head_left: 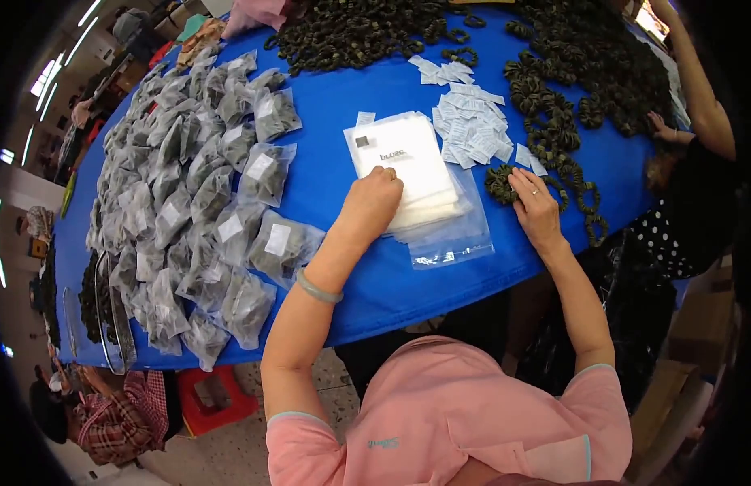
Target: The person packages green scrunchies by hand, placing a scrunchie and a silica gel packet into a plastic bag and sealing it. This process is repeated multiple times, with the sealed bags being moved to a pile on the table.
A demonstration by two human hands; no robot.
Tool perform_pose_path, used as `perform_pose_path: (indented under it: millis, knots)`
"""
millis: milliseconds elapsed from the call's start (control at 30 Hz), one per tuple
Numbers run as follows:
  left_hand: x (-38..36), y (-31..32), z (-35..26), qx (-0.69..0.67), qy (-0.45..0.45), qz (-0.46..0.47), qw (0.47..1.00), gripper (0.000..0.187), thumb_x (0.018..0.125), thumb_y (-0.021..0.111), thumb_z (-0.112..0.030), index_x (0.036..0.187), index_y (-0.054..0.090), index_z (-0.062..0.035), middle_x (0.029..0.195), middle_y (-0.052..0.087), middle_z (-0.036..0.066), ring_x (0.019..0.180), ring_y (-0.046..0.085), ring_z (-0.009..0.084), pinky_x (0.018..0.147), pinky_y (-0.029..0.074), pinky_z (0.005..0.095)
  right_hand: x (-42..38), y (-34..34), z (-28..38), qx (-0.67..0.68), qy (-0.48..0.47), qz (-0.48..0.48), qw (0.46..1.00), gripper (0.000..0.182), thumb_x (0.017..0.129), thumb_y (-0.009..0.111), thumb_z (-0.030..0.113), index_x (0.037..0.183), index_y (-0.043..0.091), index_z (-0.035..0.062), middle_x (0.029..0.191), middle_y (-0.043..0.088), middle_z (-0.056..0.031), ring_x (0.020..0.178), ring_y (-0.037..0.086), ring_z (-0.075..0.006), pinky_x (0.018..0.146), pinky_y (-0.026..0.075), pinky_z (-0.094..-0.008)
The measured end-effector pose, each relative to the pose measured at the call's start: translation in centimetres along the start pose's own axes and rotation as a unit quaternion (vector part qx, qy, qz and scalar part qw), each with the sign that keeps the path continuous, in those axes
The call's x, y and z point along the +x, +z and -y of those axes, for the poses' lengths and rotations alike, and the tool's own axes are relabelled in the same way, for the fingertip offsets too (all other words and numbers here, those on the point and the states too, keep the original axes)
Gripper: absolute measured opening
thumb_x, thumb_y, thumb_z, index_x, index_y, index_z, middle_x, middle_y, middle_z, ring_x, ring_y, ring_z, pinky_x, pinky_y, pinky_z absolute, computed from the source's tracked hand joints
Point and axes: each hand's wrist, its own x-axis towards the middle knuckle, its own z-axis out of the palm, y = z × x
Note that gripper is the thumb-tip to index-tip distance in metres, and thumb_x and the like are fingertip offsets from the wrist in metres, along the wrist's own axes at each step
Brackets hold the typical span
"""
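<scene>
My left hand (374,204) is closed, its curled fingers resting on the left side of a stack of white plastic bags (416,158) with small dark print. What those fingertips pinch, if anything, is hidden beneath the hand. A clear zip bag (452,251) sticks out under the stack toward me. To the right, my right hand (537,209) grips a dark green ruffled scrunchie (499,185) lying on the blue cloth, fingers over its right side. More dark green scrunchies (565,170) trail beside that hand. Just above it spreads a heap of small white printed slips (472,121).
Filled clear bags (181,178) with white labels are piled across the left of the blue-covered table (335,97). Mounds of scrunchies (359,36) lie at the back. A co-worker's arm (699,97) reaches in at the right. A red stool (217,401) stands below left.
</scene>
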Motion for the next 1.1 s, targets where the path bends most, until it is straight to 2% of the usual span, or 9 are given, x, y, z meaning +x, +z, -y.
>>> perform_pose_path:
  millis: [100,233,267,400,567,800,900,967,1100]
  knots:
    - [-1.1,-0.8,0.2,-0.033,-0.054,0.027,0.998,0.018,0.081,0.068,-0.009,0.095,0.070,0.0034,0.111,0.065,0.019,0.106,0.060,0.0316,0.090,0.051,0.0454,0.2,0.5,-0.6,0.017,0.001,-0.005,1.000,0.056,0.066,0.067,-0.013,0.120,0.064,0.0024,0.126,0.066,-0.0094,0.119,0.061,-0.0277,0.094,0.052,-0.0343]
    - [-7.6,-3.4,-1.0,0.147,-0.108,-0.208,0.961,0.040,0.083,0.070,-0.025,0.118,0.066,-0.0060,0.129,0.059,0.015,0.127,0.048,0.0366,0.105,0.035,0.0590,-0.3,0.5,-0.3,0.024,0.000,-0.015,1.000,0.057,0.066,0.066,-0.015,0.120,0.064,0.0020,0.127,0.065,-0.0110,0.120,0.060,-0.0292,0.096,0.052,-0.0350]
    - [-8.9,-3.3,-0.5,0.156,-0.122,-0.208,0.958,0.040,0.083,0.070,-0.025,0.118,0.066,-0.0060,0.129,0.059,0.015,0.127,0.048,0.0366,0.105,0.035,0.0590,-0.4,0.5,-0.1,0.026,0.005,-0.013,1.000,0.058,0.066,0.065,-0.016,0.121,0.064,0.0017,0.127,0.065,-0.0112,0.121,0.059,-0.0294,0.097,0.051,-0.0353]
    - [-15.1,-0.1,5.8,0.185,-0.185,-0.230,0.937,0.054,0.080,0.072,-0.037,0.125,0.060,-0.0110,0.137,0.052,0.020,0.136,0.036,0.0437,0.106,0.017,0.0722,-0.9,0.8,0.0,0.044,0.024,-0.012,0.999,0.058,0.070,0.060,-0.019,0.124,0.063,0.0001,0.130,0.063,-0.0117,0.124,0.057,-0.0292,0.101,0.048,-0.0350]
    - [-14.2,-0.1,15.2,0.231,-0.202,-0.251,0.918,0.049,0.085,0.066,-0.043,0.128,0.061,-0.0191,0.137,0.053,0.015,0.138,0.035,0.0405,0.105,0.017,0.0729,-1.3,1.3,-0.3,0.054,0.032,-0.016,0.998,0.059,0.070,0.059,-0.020,0.126,0.062,0.0000,0.131,0.062,-0.0126,0.124,0.057,-0.0295,0.102,0.048,-0.0356]
    - [-10.5,-0.8,26.2,0.278,-0.227,-0.232,0.904,0.055,0.082,0.067,-0.047,0.128,0.060,-0.0184,0.140,0.051,0.017,0.140,0.032,0.0406,0.108,0.016,0.0705,-1.6,1.4,-0.6,0.044,0.022,-0.007,0.999,0.063,0.068,0.059,-0.022,0.126,0.062,0.0006,0.132,0.062,-0.0135,0.125,0.056,-0.0305,0.102,0.048,-0.0371]
    - [-10.5,-3.1,23.1,0.231,-0.248,-0.179,0.924,0.065,0.080,0.068,-0.052,0.134,0.056,-0.0180,0.148,0.042,0.017,0.143,0.026,0.0412,0.112,0.013,0.0684,-1.6,1.6,-0.9,0.045,0.029,-0.005,0.999,0.064,0.068,0.057,-0.022,0.127,0.061,0.0006,0.134,0.060,-0.0134,0.126,0.056,-0.0305,0.104,0.047,-0.0372]
    - [-13.2,-5.1,19.3,0.194,-0.229,-0.194,0.934,0.077,0.076,0.070,-0.056,0.140,0.051,-0.0166,0.154,0.034,0.017,0.145,0.022,0.0412,0.115,0.011,0.0651,-1.9,1.8,-1.3,0.038,0.028,-0.003,0.999,0.065,0.068,0.056,-0.023,0.128,0.061,0.0009,0.135,0.059,-0.0132,0.126,0.055,-0.0307,0.105,0.046,-0.0371]
    - [-25.4,-8.4,10.7,0.183,-0.303,-0.272,0.895,0.087,0.072,0.073,-0.060,0.143,0.049,-0.0149,0.154,0.034,0.017,0.145,0.024,0.0402,0.115,0.014,0.0596,-2.0,2.0,-2.2,0.059,0.042,-0.024,0.997,0.061,0.074,0.056,-0.021,0.130,0.060,0.0015,0.134,0.060,-0.0127,0.125,0.056,-0.0299,0.105,0.046,-0.0370]
